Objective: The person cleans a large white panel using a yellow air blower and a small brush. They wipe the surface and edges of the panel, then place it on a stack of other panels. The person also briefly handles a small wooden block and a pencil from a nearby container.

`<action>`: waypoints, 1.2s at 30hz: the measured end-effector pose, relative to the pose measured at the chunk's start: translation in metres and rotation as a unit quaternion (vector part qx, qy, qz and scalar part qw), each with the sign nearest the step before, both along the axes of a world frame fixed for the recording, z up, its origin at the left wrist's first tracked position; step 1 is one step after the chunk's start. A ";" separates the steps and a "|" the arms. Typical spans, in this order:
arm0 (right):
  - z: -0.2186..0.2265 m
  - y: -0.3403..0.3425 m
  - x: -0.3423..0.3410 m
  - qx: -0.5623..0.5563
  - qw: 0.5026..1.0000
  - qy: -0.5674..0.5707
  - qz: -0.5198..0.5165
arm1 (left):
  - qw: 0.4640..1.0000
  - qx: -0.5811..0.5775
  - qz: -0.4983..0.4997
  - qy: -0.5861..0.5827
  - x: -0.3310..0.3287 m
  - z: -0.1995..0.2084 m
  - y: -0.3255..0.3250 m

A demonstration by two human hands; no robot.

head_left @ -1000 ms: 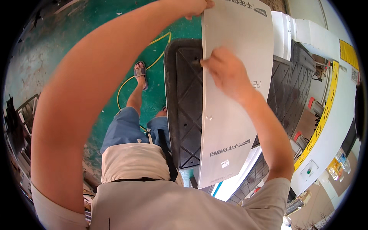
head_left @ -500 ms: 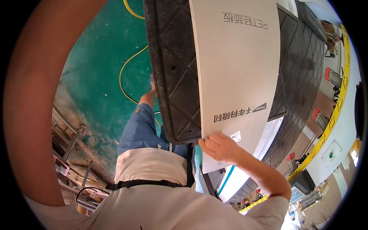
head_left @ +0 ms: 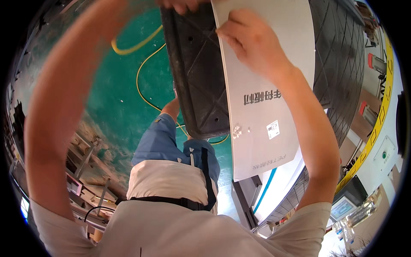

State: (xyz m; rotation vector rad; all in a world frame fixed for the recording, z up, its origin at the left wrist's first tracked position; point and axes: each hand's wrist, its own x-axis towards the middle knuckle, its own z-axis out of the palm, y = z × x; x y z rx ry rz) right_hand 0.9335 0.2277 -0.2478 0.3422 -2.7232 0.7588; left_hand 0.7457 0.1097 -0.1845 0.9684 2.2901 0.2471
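1. Fingers of the right hand (head_left: 257, 40) narrow, pinched at the left edge of the pale board (head_left: 261, 147); can't tell if anything small is in them.
2. Left hand (head_left: 182, 5) blurred at top rim, by the black ribbed panel (head_left: 195, 77); grip unreadable.
3. Board lies over panel, near end overhanging; crumbs (head_left: 237, 132) on it.
4. My read: handwork at the board edge; next move calls for light fingertip control, board steady.
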 end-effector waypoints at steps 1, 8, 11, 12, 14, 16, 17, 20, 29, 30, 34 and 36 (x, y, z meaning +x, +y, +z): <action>-0.007 0.002 0.027 0.004 0.999 -0.032 -0.037 | 0.997 0.018 -0.068 -0.012 0.029 -0.037 0.018; 0.000 -0.059 0.153 -0.018 0.995 -0.084 0.053 | 0.994 0.067 0.047 0.075 0.120 -0.049 -0.022; 0.007 -0.086 0.206 -0.029 0.990 -0.109 0.080 | 0.982 0.135 0.037 0.130 0.113 -0.068 -0.034; 0.007 -0.092 0.225 -0.036 0.989 -0.119 0.081 | 0.982 0.124 0.036 0.141 0.113 -0.072 -0.030; 0.009 -0.105 0.268 -0.038 0.987 -0.128 0.087 | 0.986 0.073 0.038 0.143 0.114 -0.074 -0.023; 0.012 -0.124 0.312 -0.043 0.987 -0.134 0.080 | 0.993 0.037 0.083 0.075 0.122 -0.054 -0.016; 0.015 -0.134 0.333 -0.045 0.986 -0.135 0.081 | 0.993 0.040 0.082 0.069 0.113 -0.061 -0.015; 0.017 -0.160 0.390 -0.051 0.980 -0.155 0.115 | 0.994 0.048 0.067 0.071 0.104 -0.068 -0.014; 0.025 -0.179 0.405 -0.122 0.979 -0.160 -0.037 | 0.986 -0.024 0.142 -0.081 0.080 -0.119 -0.010; 0.023 -0.174 0.387 -0.138 0.978 -0.137 -0.071 | 0.990 -0.018 0.126 -0.056 0.084 -0.118 -0.006; 0.024 -0.145 0.325 -0.181 0.963 -0.144 -0.140 | 0.993 0.070 0.089 0.041 0.123 -0.085 -0.009; 0.045 -0.131 0.293 -0.277 0.903 -0.316 -0.089 | 0.992 0.070 0.100 0.015 0.117 -0.080 -0.018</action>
